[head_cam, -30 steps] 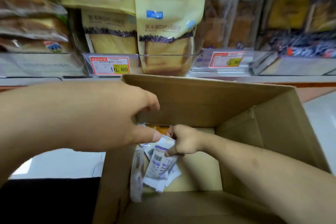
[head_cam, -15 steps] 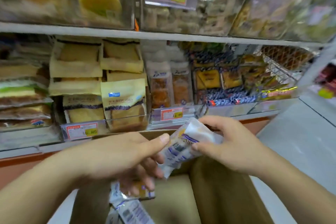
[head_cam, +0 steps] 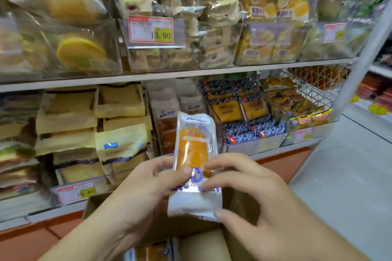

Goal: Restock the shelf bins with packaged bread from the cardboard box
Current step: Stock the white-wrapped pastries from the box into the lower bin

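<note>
Both the left hand (head_cam: 148,188) and right hand (head_cam: 250,195) pinch one clear-wrapped orange bread packet (head_cam: 194,154), not yet shelved, while more packets (head_cam: 152,252) remain in the brown cardboard box (head_cam: 239,203).

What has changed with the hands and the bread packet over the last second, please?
The white and orange plastic bread packet came up out of the brown cardboard box and now stands upright before the shelf bins. The left hand, which was on the box rim, has joined the right hand in pinching it. The right hand's grip stayed; more packets remain in the box.
</note>
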